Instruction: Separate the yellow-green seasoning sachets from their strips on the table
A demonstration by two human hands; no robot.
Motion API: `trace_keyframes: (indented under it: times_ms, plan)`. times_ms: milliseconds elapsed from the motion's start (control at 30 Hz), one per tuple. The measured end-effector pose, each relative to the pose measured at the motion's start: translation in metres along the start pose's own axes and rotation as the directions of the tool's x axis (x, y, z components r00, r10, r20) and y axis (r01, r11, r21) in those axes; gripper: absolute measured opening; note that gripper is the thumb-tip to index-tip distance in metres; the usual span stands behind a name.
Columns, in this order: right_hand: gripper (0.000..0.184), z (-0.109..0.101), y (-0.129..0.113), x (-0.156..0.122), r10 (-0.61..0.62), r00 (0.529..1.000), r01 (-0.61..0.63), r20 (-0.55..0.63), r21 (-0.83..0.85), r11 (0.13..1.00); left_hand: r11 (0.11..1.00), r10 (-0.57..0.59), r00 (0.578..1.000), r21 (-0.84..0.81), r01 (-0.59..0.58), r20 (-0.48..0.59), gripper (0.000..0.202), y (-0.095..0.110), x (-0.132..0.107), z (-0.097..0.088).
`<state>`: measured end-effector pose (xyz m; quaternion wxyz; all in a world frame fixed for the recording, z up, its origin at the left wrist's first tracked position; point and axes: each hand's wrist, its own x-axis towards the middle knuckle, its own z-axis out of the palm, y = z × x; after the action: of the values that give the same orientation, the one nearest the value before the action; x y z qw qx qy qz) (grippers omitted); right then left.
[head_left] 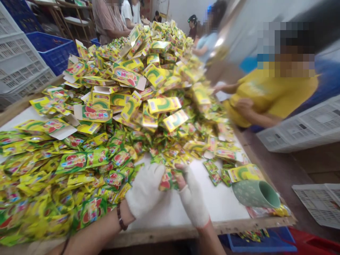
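Glossy foil sachets (79, 161) – matt cardboard cartons (163, 104) (seemingly); rough wooden table rim (239, 225).

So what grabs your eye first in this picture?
A huge heap of green and yellow packets and small boxes covers most of the table. Near its front edge, the left hand and right hand, both in white gloves, hold a few packets together. A green cup lies tipped over at the right.

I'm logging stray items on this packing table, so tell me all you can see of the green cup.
The green cup looks like glazed ceramic, pale green with faint speckles on its outside. It lies on its side near the right front corner of the table, its open mouth facing right, and looks empty. It rests on the white top and some loose sachets. A yellow carton lies just behind it. No hand touches it.
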<state>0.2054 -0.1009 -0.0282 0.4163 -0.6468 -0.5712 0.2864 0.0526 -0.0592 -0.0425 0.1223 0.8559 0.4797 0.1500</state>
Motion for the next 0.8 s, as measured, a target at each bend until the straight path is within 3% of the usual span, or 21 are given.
trace_keyframes:
  times_ms: [133,300,467,633,733,800]
  plan:
    - [0.015,-0.012,-0.001,-0.002,0.003,0.999,-0.004,-0.034,-0.004,1.000,0.997,0.063,0.998,0.043,-0.063,0.003,0.030,-0.003,0.002,-0.004]
    - [0.024,-0.020,0.002,0.000,-0.037,0.959,0.005,0.281,0.116,0.993,0.993,0.107,0.994,0.048,-0.108,0.006,0.025,-0.003,0.000,-0.002]
    - [0.036,-0.016,0.005,-0.005,-0.093,0.933,0.053,0.347,0.125,0.991,0.997,0.074,0.997,0.025,-0.075,0.016,0.022,-0.001,0.002,-0.005]
    - [0.022,-0.021,0.002,0.006,-0.049,0.869,-0.050,0.492,0.187,0.981,0.980,0.023,0.999,-0.201,-0.014,0.041,0.033,0.012,0.001,-0.006]
    - [0.013,-0.032,0.007,0.011,-0.015,0.893,-0.061,0.451,0.154,0.986,0.854,-0.025,0.986,-0.508,0.108,0.166,0.029,0.017,-0.001,-0.003]
    - [0.011,-0.035,0.012,0.007,0.040,0.959,-0.089,0.279,0.166,0.982,0.652,-0.062,0.960,-0.717,0.246,0.273,0.024,0.019,-0.003,0.001]
